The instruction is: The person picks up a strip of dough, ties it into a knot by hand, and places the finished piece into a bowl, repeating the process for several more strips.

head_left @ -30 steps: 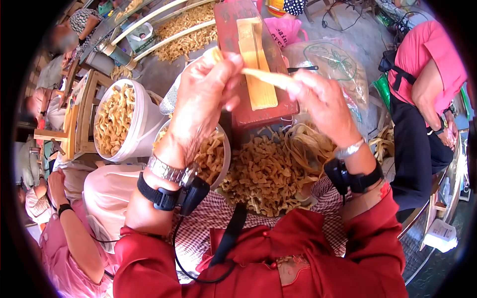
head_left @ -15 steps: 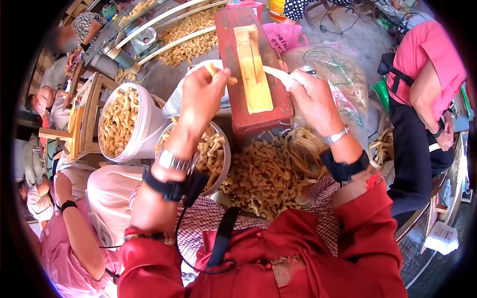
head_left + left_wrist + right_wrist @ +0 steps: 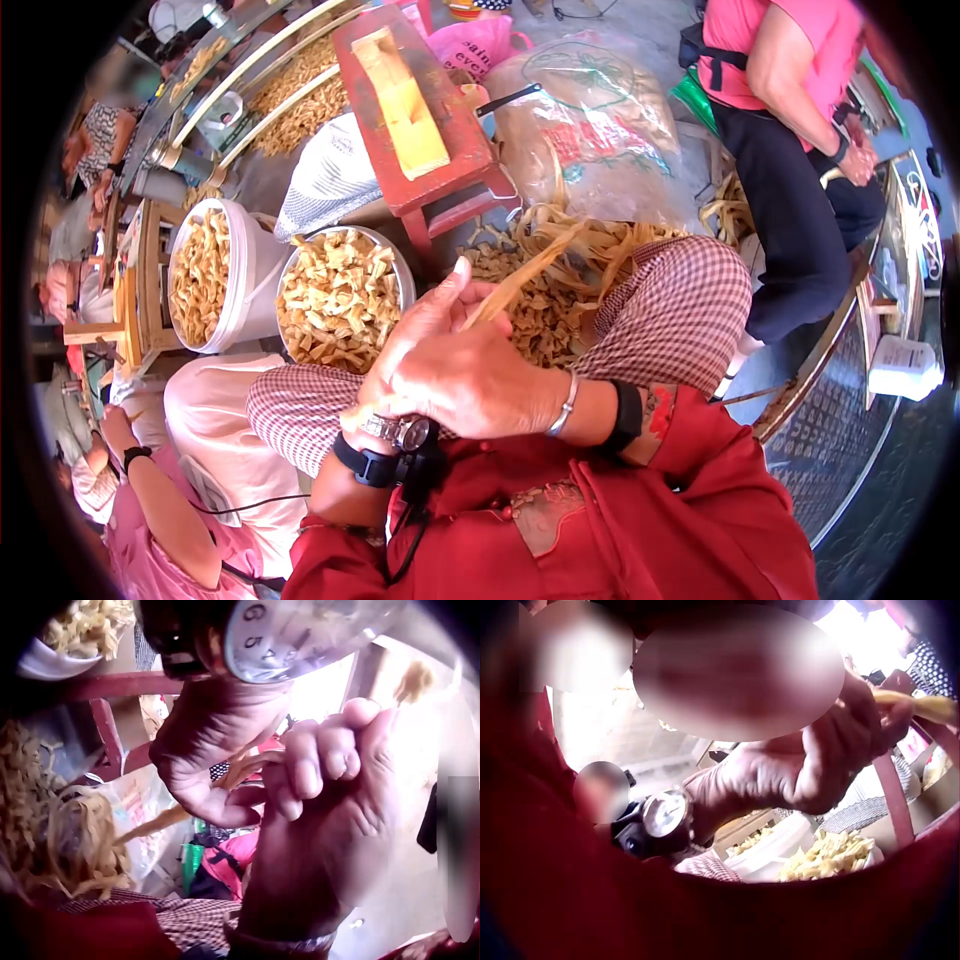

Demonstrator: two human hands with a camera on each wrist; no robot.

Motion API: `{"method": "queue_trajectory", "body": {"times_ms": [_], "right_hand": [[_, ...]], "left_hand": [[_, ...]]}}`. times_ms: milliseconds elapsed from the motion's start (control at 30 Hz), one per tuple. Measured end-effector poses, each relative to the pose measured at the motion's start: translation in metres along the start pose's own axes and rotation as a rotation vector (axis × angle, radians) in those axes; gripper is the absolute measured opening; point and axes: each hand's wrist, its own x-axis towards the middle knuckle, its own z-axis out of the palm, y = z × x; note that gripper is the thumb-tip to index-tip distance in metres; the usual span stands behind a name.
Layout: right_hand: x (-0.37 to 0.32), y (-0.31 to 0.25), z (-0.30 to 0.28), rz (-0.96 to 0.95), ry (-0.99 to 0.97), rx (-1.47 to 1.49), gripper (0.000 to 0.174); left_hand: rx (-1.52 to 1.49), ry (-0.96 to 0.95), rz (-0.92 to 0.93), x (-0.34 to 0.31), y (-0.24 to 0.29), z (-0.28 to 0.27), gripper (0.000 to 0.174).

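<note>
One long tan strip (image 3: 525, 278) is in both hands, low in front of the person's red shirt (image 3: 640, 500). The left hand (image 3: 418, 325) pinches it with the thumb and fingers. The right hand (image 3: 480, 375) is just beside the left one, touching it, and its curled fingers hold the strip too. One end of the strip sticks out, up toward a tangle of long tan strips (image 3: 625, 250). A silver watch (image 3: 405, 432) is on the left wrist, and a silver bangle (image 3: 567, 403) is on the right wrist.

Near the hands is a white bucket (image 3: 407, 283) full of short tan pieces (image 3: 335, 300). More short pieces lie in a heap (image 3: 545, 325) beside the tangle. Another white bucket (image 3: 258, 280) of short pieces is farther to the left.

Past the heap is a red desk (image 3: 452, 125), and a long yellow slab (image 3: 405, 105) lies on it. A big see-through bag (image 3: 600, 110) is to the right of the desk. Beyond it, at the right, is a person in a pink top (image 3: 738, 28) and dark trousers.
</note>
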Motion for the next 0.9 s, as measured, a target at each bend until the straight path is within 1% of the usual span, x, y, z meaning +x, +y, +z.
{"method": "queue_trajectory", "body": {"times_ms": [67,100,200,233,333,367,400,433,500,533,667,733,800,833,867,900], "right_hand": [[0.010,-0.020,-0.019,-0.025,-0.125,0.222,0.013],[0.011,-0.022,-0.020,-0.063,-0.087,0.228,0.013],[0.017,-0.030,-0.030,-0.108,-0.129,0.266,0.010],[0.017,-0.032,-0.029,-0.114,-0.111,0.303,0.012],[0.027,-0.044,-0.033,-0.089,0.080,0.385,0.015],[0.037,-0.046,-0.040,-0.076,0.165,0.362,0.014],[0.049,-0.048,-0.044,-0.080,0.301,0.363,0.013],[0.061,-0.044,-0.046,-0.120,0.385,0.353,0.013],[0.078,-0.045,-0.044,-0.135,0.512,0.402,0.013],[0.082,-0.051,-0.041,-0.104,0.552,0.461,0.012],[0.104,-0.061,-0.025,-0.202,0.796,0.477,0.013],[0.111,-0.072,-0.026,-0.219,0.810,0.529,0.013],[0.115,-0.072,-0.027,-0.164,0.745,0.538,0.012],[0.114,-0.067,-0.030,-0.105,0.676,0.510,0.012],[0.112,-0.062,-0.032,-0.017,0.575,0.489,0.013],[0.107,-0.061,-0.038,0.087,0.459,0.499,0.016]], "left_hand": [[-0.038,-0.016,-0.040,-0.001,0.007,0.010,0.036],[-0.089,0.088,-0.061,-0.006,0.011,0.022,0.030],[0.092,-0.058,0.094,-0.010,0.015,0.025,0.024],[0.153,-0.075,0.123,-0.010,0.019,0.027,0.020],[0.148,0.010,0.298,-0.041,0.029,0.042,0.017],[0.004,0.168,0.390,-0.052,0.029,0.053,0.015],[0.027,0.192,0.458,-0.059,0.031,0.056,0.014],[0.097,0.182,0.526,-0.070,0.032,0.055,0.013],[0.206,0.171,0.652,-0.089,0.032,0.055,0.012],[0.272,0.178,0.713,-0.096,0.031,0.053,0.012],[0.563,0.233,0.977,-0.128,0.034,0.047,0.013],[0.710,0.261,1.108,-0.142,0.039,0.047,0.014],[0.885,0.285,1.210,-0.150,0.048,0.049,0.016],[1.045,0.299,1.259,-0.153,0.054,0.049,0.017],[1.264,0.323,1.324,-0.152,0.057,0.050,0.018],[1.678,0.462,1.477,-0.144,0.060,0.056,0.016]]}}
